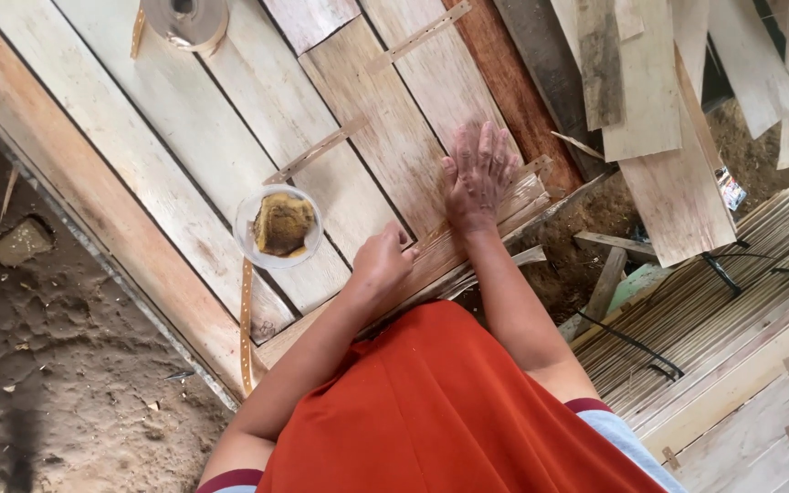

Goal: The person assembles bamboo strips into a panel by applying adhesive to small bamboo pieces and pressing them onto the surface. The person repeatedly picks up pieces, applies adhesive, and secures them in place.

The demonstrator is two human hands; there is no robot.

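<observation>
At near edge of bench (93, 196): right hand (479, 175) flat, fingers released, pressing veneer strips (468, 242); left hand (379, 265) clenched on strip edge. Likely smoothing step; next needs steady pressure. Glue bowl (278, 225) beside.

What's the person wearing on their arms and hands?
Both hands are bare: left hand, right hand, no gloves, rings or watch visible. Forearms are uncovered. Short sleeves end near the elbows with dark maroon cuffs over pale blue cloth. An orange garment covers the front.
</observation>
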